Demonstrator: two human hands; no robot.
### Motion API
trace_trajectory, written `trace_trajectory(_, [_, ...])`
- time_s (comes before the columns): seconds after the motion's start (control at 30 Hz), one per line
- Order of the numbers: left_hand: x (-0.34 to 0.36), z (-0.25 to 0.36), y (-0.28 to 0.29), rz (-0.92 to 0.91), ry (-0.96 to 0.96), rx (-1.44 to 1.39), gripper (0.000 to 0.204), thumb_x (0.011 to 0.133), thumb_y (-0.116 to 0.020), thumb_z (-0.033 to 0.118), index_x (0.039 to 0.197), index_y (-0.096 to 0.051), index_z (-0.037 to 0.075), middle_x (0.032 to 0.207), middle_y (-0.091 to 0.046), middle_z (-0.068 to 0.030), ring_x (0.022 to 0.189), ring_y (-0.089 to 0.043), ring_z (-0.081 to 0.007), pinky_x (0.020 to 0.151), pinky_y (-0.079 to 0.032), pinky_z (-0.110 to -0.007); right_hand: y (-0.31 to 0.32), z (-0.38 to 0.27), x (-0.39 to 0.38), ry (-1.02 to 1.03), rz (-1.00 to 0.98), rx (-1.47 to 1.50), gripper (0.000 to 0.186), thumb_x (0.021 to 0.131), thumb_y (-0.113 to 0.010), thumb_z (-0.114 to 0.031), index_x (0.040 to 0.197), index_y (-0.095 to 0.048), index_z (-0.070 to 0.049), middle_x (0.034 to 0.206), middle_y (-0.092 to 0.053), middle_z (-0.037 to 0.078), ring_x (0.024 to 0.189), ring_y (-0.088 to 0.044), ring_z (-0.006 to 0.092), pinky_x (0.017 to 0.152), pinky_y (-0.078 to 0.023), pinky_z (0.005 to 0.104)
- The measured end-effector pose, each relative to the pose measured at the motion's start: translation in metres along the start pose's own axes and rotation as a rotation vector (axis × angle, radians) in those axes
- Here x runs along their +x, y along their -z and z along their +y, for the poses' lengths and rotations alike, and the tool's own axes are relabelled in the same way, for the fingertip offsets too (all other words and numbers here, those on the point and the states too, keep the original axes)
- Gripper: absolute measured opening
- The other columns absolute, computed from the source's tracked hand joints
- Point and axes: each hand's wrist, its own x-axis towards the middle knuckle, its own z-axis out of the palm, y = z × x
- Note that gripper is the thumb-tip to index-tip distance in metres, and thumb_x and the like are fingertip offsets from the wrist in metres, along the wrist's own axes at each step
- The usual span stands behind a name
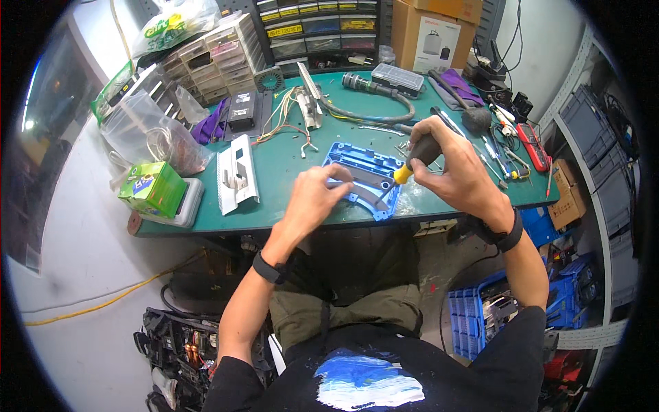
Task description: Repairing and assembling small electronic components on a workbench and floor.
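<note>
A blue plastic casing (386,212) with dark grey parts set in it lies near the front edge of the green workbench. My left hand (312,196) grips the casing's left side, its thumb and fingers curled over the edge. In my right hand (458,172) is a screwdriver (403,173) with a black and yellow handle. The screwdriver points down at the casing's right part; its tip is too small to make out. Several small screws (403,147) are scattered just behind the casing.
Left of the casing lies a white metal bracket (237,175), with a green box (152,191) beyond it. Behind are loose wires (281,117), a thick cable (374,113) and a clear-lidded case (398,80). At right are a rubber mallet (476,120) and a red multimeter (533,147).
</note>
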Motion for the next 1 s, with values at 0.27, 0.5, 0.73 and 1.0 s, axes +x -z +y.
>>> trace_trajectory(0.27, [-0.015, 0.009, -0.035, -0.072, -0.137, -0.027, 0.013, 0.084, -0.075, 0.007, 0.096, -0.072, 0.002, 0.093, -0.073, -0.0129, 0.087, -0.071, -0.0281, 0.098, -0.049, -0.039, -0.001, 0.000, -0.001, 0.007, 0.030, 0.005, 0.030, 0.080, -0.070, -0.002, 0.105, -0.053, 0.000, 0.092, -0.060, 0.015, 0.083, -0.063, 0.0264, 0.076, -0.051, 0.0361])
trace_trajectory(0.5, [-0.018, 0.008, -0.040, -0.080, -0.058, -0.134, 0.011, 0.085, -0.073, 0.006, 0.095, -0.072, 0.003, 0.091, -0.074, -0.0105, 0.086, -0.070, -0.0279, 0.109, -0.042, -0.045, -0.002, -0.004, 0.001, -0.010, 0.010, 0.040, 0.029, 0.081, -0.069, -0.001, 0.104, -0.053, 0.001, 0.089, -0.059, 0.013, 0.078, -0.065, 0.0234, 0.074, -0.051, 0.0347])
trace_trajectory(0.73, [-0.019, 0.005, -0.047, -0.025, -0.084, -0.112, 0.011, 0.085, -0.073, 0.007, 0.094, -0.072, 0.001, 0.090, -0.074, -0.0110, 0.085, -0.070, -0.0267, 0.107, -0.041, -0.043, -0.002, -0.006, 0.006, -0.031, -0.005, 0.005, 0.029, 0.082, -0.069, -0.002, 0.106, -0.053, 0.001, 0.088, -0.060, 0.015, 0.078, -0.065, 0.0245, 0.073, -0.052, 0.0351])
trace_trajectory(1.0, [-0.020, 0.004, -0.046, -0.022, -0.099, -0.102, 0.010, 0.087, -0.071, 0.007, 0.096, -0.071, 0.002, 0.092, -0.074, -0.0105, 0.085, -0.071, -0.0263, 0.116, -0.033, -0.047, -0.007, -0.014, 0.011, 0.065, 0.027, -0.167, 0.033, 0.086, -0.075, -0.017, 0.103, -0.052, 0.001, 0.087, -0.063, 0.018, 0.076, -0.066, 0.0322, 0.070, -0.052, 0.0392])
